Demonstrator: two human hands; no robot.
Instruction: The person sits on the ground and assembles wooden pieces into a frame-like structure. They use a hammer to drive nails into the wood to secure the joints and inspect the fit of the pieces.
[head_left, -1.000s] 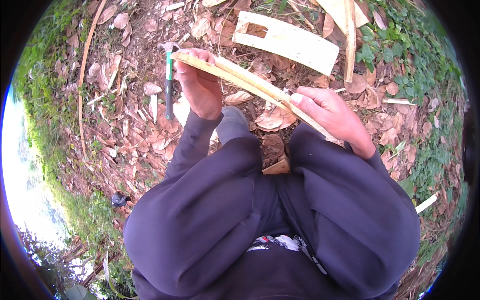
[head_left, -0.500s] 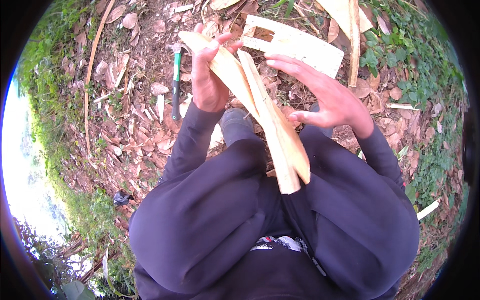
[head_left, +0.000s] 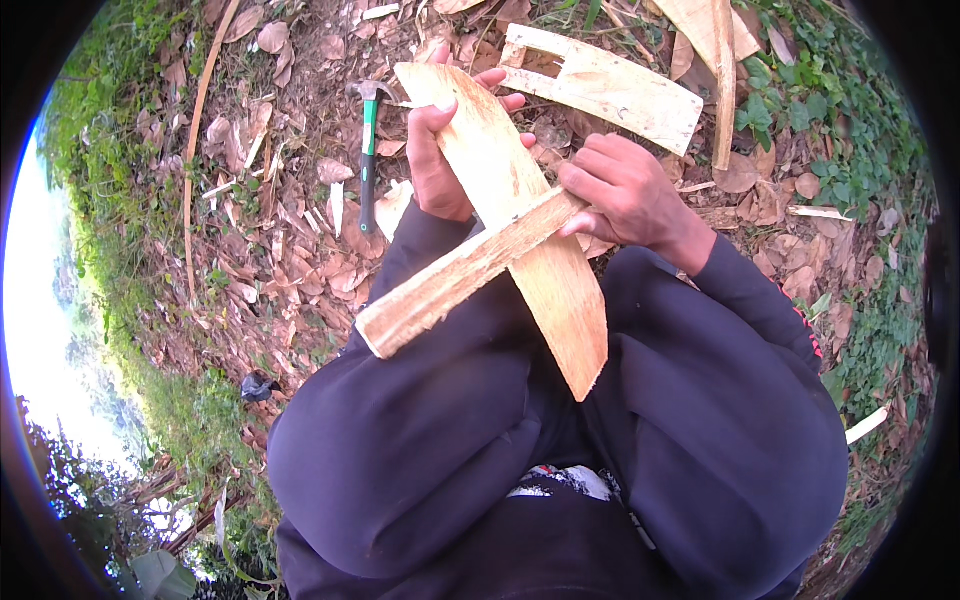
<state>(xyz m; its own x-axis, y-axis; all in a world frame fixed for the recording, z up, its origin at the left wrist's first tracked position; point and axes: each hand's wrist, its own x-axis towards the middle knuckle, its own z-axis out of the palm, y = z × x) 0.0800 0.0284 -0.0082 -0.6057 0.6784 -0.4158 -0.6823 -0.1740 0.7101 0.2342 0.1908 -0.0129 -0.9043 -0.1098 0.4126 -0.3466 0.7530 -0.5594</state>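
At centre, the right hand [head_left: 630, 190] now grips the batten [head_left: 465, 270], leaving the half-open left hand [head_left: 438, 170] only the pointed board [head_left: 562, 305].

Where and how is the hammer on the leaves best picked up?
Grip the hammer probably by its dark lower handle, from above on the near side: that end points toward the bottom of the picture, with the metal head opposite.
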